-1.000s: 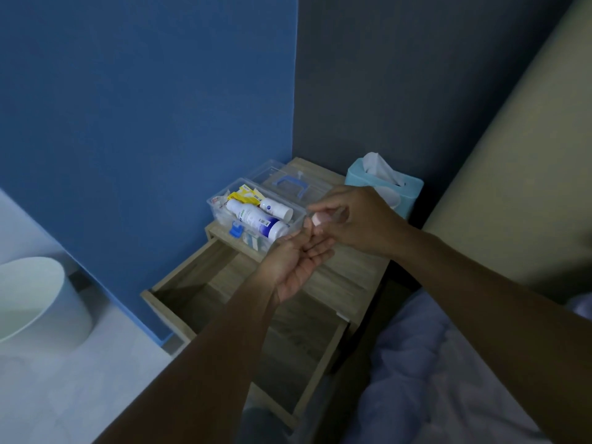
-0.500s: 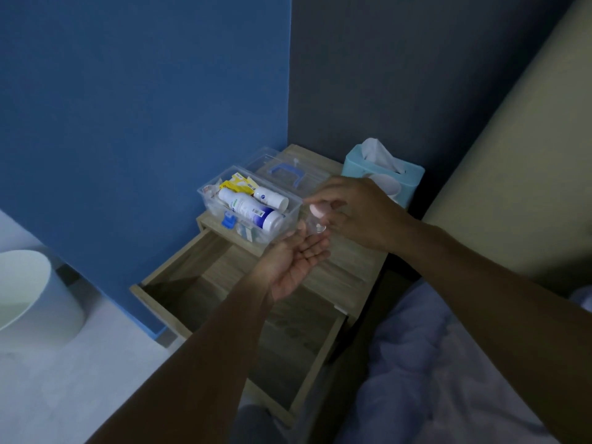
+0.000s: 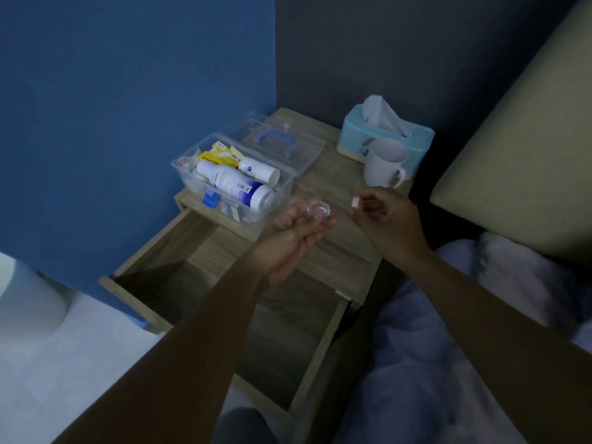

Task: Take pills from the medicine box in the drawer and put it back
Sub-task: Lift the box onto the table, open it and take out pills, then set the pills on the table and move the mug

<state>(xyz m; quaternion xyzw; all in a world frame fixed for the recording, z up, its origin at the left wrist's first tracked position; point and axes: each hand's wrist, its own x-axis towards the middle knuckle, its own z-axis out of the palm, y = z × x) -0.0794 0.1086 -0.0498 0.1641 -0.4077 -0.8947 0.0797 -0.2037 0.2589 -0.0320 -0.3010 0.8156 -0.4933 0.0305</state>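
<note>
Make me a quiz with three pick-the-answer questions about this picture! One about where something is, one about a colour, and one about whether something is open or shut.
1. Where does the medicine box stand?
A. inside the drawer
B. on top of the nightstand
C. on the bed

2. What colour is the tissue box?
A. red
B. black
C. light blue

3. How is the drawer right now?
A. pulled open
B. pushed shut
C. taken out and lying on the floor

Answers:
1. B, the clear box sits on the wooden top of the nightstand, above the drawer.
2. C, its sides are pale blue, with a white tissue sticking out, and a white mug stands in front of it.
3. A, it sticks out under the top and you can see its bare wooden bottom.
</note>
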